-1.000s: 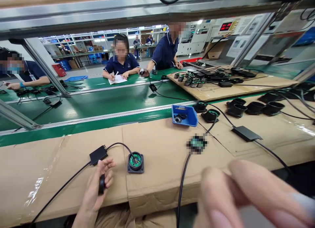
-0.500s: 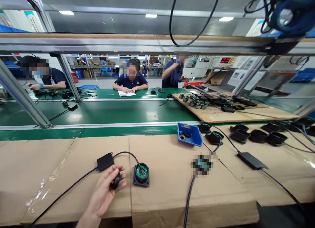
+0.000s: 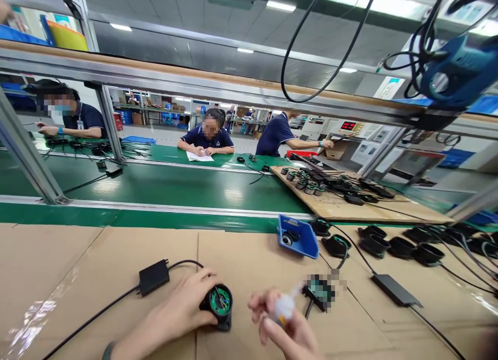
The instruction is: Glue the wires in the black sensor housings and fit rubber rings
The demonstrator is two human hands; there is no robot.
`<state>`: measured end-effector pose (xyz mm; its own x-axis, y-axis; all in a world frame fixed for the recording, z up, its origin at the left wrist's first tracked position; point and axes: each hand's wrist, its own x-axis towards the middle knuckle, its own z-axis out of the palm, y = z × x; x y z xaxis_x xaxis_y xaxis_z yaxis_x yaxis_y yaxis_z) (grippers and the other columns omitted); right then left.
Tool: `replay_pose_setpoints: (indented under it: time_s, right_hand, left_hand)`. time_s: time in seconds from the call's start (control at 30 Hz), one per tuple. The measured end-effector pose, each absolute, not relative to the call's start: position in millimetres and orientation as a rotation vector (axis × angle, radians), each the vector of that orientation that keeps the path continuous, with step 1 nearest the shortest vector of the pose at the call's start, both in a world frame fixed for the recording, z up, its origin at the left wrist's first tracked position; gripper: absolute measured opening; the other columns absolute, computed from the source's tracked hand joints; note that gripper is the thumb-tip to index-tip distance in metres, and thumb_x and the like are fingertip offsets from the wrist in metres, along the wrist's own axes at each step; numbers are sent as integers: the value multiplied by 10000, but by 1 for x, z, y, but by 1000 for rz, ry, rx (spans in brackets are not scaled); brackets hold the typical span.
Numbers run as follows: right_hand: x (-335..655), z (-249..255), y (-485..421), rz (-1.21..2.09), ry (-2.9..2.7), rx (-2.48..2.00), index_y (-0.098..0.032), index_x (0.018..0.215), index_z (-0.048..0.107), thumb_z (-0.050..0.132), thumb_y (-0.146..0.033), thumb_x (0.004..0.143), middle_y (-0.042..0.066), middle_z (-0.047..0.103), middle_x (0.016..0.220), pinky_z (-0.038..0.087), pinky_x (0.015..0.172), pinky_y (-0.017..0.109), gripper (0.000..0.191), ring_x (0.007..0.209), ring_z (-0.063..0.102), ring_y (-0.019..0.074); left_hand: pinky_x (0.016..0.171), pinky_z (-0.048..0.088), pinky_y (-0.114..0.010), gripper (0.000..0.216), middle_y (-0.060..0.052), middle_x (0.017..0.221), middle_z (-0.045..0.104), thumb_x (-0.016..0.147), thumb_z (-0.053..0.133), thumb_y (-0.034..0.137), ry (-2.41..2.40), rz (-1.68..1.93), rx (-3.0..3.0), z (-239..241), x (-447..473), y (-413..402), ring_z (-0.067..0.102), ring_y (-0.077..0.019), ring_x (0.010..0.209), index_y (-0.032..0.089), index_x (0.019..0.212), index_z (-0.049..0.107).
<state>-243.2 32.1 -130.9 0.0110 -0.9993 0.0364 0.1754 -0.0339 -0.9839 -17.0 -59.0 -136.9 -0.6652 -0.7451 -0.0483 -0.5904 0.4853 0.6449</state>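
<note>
My left hand is wrapped round a black round housing on the cardboard, thumb at the front and fingers behind. Inside its open top, a green circuit board and thin coloured wires show. A cable runs from behind my left fingers to a flat black box. My right hand, to the right of the housing, holds a small translucent whitish bottle with a thin nozzle, blurred by motion. The small black part seen earlier in my left hand is out of sight.
A blue bin with small parts stands behind my right hand. Several black housings and cables lie to the right, near another black box. A blue tool hangs overhead from the frame. Co-workers are beyond the green bench.
My left hand has moved right from beside the housing and taken hold of it; the small black part no longer shows. My right hand has come into view with the bottle. The camera has tilted.
</note>
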Motion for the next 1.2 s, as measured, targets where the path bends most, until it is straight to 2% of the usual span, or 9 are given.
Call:
replay_pose_setpoints:
  time_s: [0.17,0.37,0.53,0.67,0.8,0.97,1.03,1.13,1.2]
  right_hand:
    - [-241,-152,-35,-1133,1132,-1299,-201,872,549,810,-505,673,129,640,1080,488,791,369,447,1039,574,295]
    - [-235,-168,-95,-1099,1072,-1421,-184,1044,564,822,-443,609,120,623,1141,421,947,436,568,1067,569,303]
    - [-232,-174,-109,-1064,1060,-1448,-188,998,578,820,-414,627,74,632,1042,440,895,389,498,985,577,267]
    - [-229,-178,-105,-1136,1036,-1320,-207,861,531,868,-418,584,52,624,1005,473,809,336,485,932,574,242]
    - [-231,-183,-105,-1178,993,-1224,-210,835,521,899,-402,569,54,613,1015,462,838,339,500,962,568,242]
    - [-254,-187,-112,-1236,991,-988,-208,902,522,736,-570,764,66,619,939,466,715,326,442,825,575,200]
    - [-261,-187,-113,-1258,1019,-1005,-210,909,518,742,-561,763,70,634,932,457,690,324,441,810,568,199]
    - [-258,-183,-109,-1170,975,-1142,-211,935,527,850,-453,656,116,633,1128,454,835,403,491,975,579,257]
    - [-251,-180,-106,-1104,914,-1177,-212,905,512,845,-401,667,133,608,1210,423,927,447,451,1084,562,287]
  left_hand:
    - [770,469,-301,402,-22,1024,598,735,753,237,-2529,-829,1066,-133,-29,-90,604,-220,913,246,1111,612]
    - [813,478,-310,503,-34,1114,610,735,750,202,-2419,-853,1166,-133,-44,-126,614,-222,967,249,1204,575]
    - [837,502,-329,495,-29,1254,578,776,709,155,-2361,-818,1293,-142,-38,-125,629,-232,1021,266,1221,525]
    - [760,540,-344,342,-45,1213,612,829,681,191,-2429,-669,1350,-153,-34,-124,675,-246,933,231,1139,542]
    - [720,551,-303,301,-37,1142,641,819,713,211,-2429,-565,1262,-163,-33,-123,696,-224,880,233,1068,544]
    - [585,512,-263,291,-11,1051,654,807,737,233,-2376,-473,1173,-172,-34,-120,705,-209,828,241,1010,529]
    - [605,505,-261,284,5,988,663,795,748,202,-2347,-499,1153,-175,-35,-121,701,-200,803,235,967,525]
    - [656,501,-253,281,18,916,659,790,756,202,-2293,-596,1095,-177,-35,-124,686,-183,795,225,932,515]
    - [661,493,-246,217,15,895,652,850,698,291,-2273,-615,1044,-177,-35,-125,677,-169,785,221,916,504]
